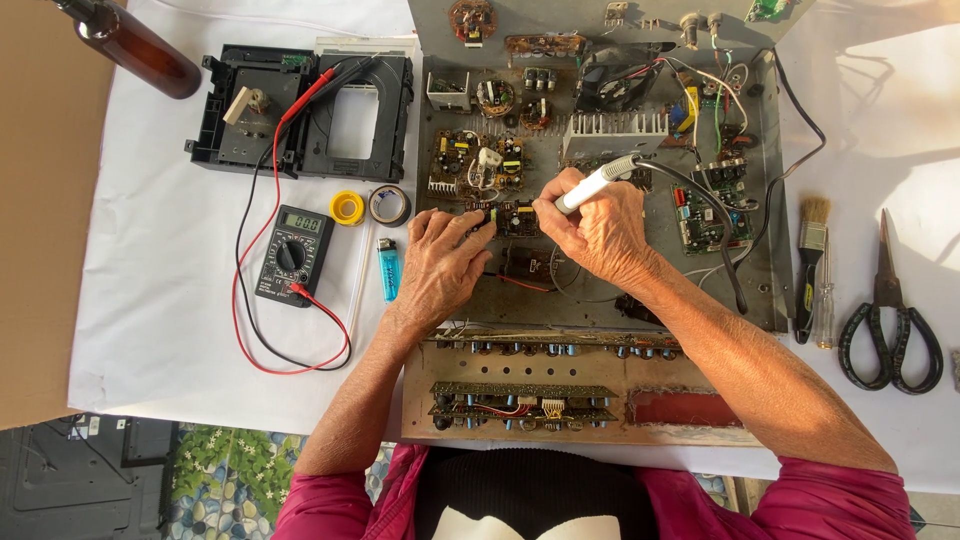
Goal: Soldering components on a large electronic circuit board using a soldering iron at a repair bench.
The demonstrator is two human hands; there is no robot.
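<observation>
A table [170,340] under a white cloth fills the view; at its near left corner a strip of patterned floor [215,475] shows, and a brown wall or board [40,220] runs along the far left. Both hands work over a large open metal chassis [600,290] strewn with circuit boards, coils and wires, its front panel with knobs lying just under the wrists. Beyond the left hand [440,270], up and to the left, sits a black plastic disc-drive frame [300,110]; farther left of that hand a black multimeter [293,253] rests with red and black leads looping around it. Right of the right hand [605,232], past the chassis edge, lie black-handled scissors [890,330], then a paintbrush [810,265] and a slim screwdriver [825,300] side by side. A brown bottle [135,45] lies at the far left corner. Close to the left hand are a blue lighter [389,268], a roll of dark tape [389,205] and a yellow reel [347,208].

The right hand is clamped, pen-fashion, on a white-handled soldering iron [595,185], its tip pointing down at a small green board [512,215] that lies between the two hands. The left hand is spread, fingertips pressing on that board's left edge; the hands are close but apart
</observation>
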